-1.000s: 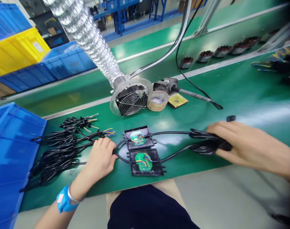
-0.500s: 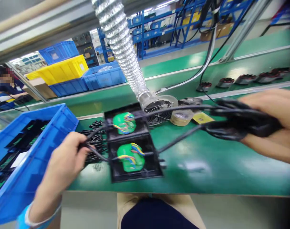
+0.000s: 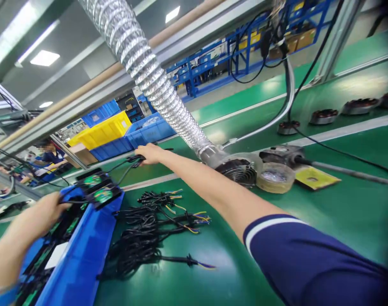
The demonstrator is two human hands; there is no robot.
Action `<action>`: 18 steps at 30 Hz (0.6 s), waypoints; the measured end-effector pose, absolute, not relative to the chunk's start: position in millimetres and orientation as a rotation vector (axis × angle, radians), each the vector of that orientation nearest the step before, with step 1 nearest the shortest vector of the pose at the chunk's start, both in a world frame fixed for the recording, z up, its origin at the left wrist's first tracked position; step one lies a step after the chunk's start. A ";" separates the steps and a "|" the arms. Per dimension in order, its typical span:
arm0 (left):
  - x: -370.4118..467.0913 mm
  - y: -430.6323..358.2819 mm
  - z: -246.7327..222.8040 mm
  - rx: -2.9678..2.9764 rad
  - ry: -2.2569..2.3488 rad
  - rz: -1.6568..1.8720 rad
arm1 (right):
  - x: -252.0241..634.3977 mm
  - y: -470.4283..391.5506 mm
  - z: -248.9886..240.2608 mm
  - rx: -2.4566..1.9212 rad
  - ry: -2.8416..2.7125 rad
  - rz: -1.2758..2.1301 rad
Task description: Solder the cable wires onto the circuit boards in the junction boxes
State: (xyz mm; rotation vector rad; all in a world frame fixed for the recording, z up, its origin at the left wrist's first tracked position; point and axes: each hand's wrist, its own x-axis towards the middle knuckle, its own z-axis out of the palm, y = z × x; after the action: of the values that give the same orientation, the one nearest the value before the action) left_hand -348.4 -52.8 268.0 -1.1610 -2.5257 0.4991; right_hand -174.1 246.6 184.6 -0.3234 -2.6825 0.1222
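Note:
Two joined black housings with green circuit boards [image 3: 104,194] hang between my hands, over the far end of the blue bin [image 3: 82,263]. My left hand [image 3: 42,216] is closed on the black cables at their left side. Farther forward, my right hand [image 3: 149,154] grips the black cables that run from their right side. More black parts with green boards and a white sheet [image 3: 56,256] lie inside the bin. Beside it on the green table, bundles of black cables [image 3: 133,244] end in coloured wires.
A silver duct [image 3: 155,80] comes down to a fan [image 3: 238,171]. Right of it are a round clear container [image 3: 276,176], a yellow pad [image 3: 317,177] and a soldering-iron-like tool's cable. Round copper-wound parts [image 3: 323,116] stand behind. Blue and yellow bins [image 3: 101,131] and a person [image 3: 50,155] are farther left.
Both hands have carried the housings left and forward, from above the table to over the bin. My right arm now reaches across the table, and the view has turned left.

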 end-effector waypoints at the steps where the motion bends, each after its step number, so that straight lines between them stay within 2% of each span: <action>1: -355.0 -19.3 259.8 -1.195 -2.511 0.552 | -173.9 264.5 176.7 -0.427 -2.701 0.113; 5: -362.2 110.2 217.8 -1.325 -2.394 0.636 | -161.5 320.3 148.7 -0.892 -2.666 0.101; 9: -349.3 186.8 171.6 -1.390 -2.269 0.569 | -164.6 343.3 137.2 -1.196 -2.597 0.125; 14: -352.7 189.8 149.3 -1.326 -2.298 0.490 | -195.7 332.2 128.9 -1.198 -2.754 0.248; 18: -398.2 133.2 196.8 -1.156 -2.447 0.453 | -226.7 290.8 100.5 -0.948 -3.041 0.395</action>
State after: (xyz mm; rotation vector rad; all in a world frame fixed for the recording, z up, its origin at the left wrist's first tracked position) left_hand -398.2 133.2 196.8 -1.1563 -2.4471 0.4534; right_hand -226.7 290.8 100.5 -0.9480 -3.0408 0.3948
